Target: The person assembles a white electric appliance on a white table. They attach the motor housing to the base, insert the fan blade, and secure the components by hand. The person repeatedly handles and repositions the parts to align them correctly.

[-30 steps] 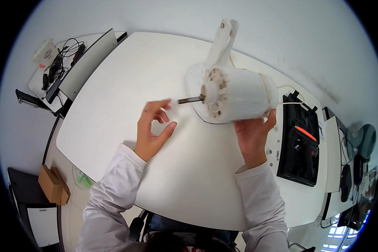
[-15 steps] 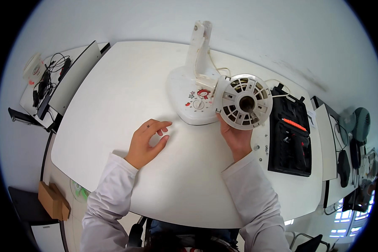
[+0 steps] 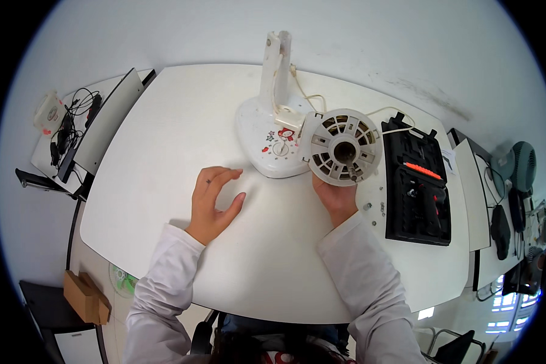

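Observation:
My right hand (image 3: 335,199) grips a round white fan motor housing (image 3: 323,141) from below; its slotted face, with a dark hole in the middle and a shaft, is turned up toward me. Most of those fingers are hidden behind the housing. Just left of it, a white fan base (image 3: 267,148) stands on the table, with a cartoon picture, a dial and an upright post (image 3: 272,67) at its back. The housing overlaps the base's right side in view. Over the table, front-left of the base, my left hand (image 3: 212,203) is open and empty, thumb and fingers apart.
Right of the housing lies an opened black tool case (image 3: 417,182) with a drill-like tool and an orange strip. Small screws and metal parts (image 3: 370,207) are scattered beside it. A pale cord (image 3: 314,96) runs behind the base. More equipment sits on side tables, including a green fan (image 3: 523,167).
The whole view has shifted slightly, with base, housing and case appearing a little further left. My left hand's thumb and fingers have spread wider. My right hand keeps its hold on the housing.

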### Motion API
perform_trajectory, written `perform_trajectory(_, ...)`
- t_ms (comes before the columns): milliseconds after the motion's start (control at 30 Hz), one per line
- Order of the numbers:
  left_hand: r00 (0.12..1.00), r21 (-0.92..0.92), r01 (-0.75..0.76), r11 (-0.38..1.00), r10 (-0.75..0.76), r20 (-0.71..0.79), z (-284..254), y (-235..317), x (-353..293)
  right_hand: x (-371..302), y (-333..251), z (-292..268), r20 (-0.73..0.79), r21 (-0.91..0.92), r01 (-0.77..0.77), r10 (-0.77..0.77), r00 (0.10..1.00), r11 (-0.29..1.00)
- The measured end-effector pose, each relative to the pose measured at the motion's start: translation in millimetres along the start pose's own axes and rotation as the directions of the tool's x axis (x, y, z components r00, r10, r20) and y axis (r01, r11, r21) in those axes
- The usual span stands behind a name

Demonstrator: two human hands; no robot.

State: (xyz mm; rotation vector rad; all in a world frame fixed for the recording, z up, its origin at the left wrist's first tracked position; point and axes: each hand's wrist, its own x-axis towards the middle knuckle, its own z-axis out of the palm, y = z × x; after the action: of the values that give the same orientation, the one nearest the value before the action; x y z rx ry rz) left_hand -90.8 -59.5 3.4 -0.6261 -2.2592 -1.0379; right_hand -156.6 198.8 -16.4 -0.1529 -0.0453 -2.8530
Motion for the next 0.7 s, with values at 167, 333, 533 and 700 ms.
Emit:
perform_trajectory(167,0.979,0.011,-0.184,0.983,0.185,-0.09,17.3,41.9,45.0,5.1,-5.1,-8.1,0.014,0.047,0.0,-0.001,1.0,0.999)
perform_trajectory(333,0.95,-0.071,-0.309,0.948,0.305,-0.058,56.8,94.4,110.9,-0.2,-12.7,-6.9,0.152,-0.217,0.061,-0.028,0.988,0.974)
perform_trajectory(533,0.94,-0.041,-0.34,0.94,0.337,-0.054,84.0,89.3,120.5,-1.7,4.7,13.3,0.219,-0.092,0.075,-0.054,0.974,0.993)
perform_trajectory(700,0.923,-0.117,-0.384,0.916,0.382,-0.036,87.4,97.8,124.1,-10.6,-4.9,21.4,0.219,-0.099,0.079,-0.056,0.974,0.992)
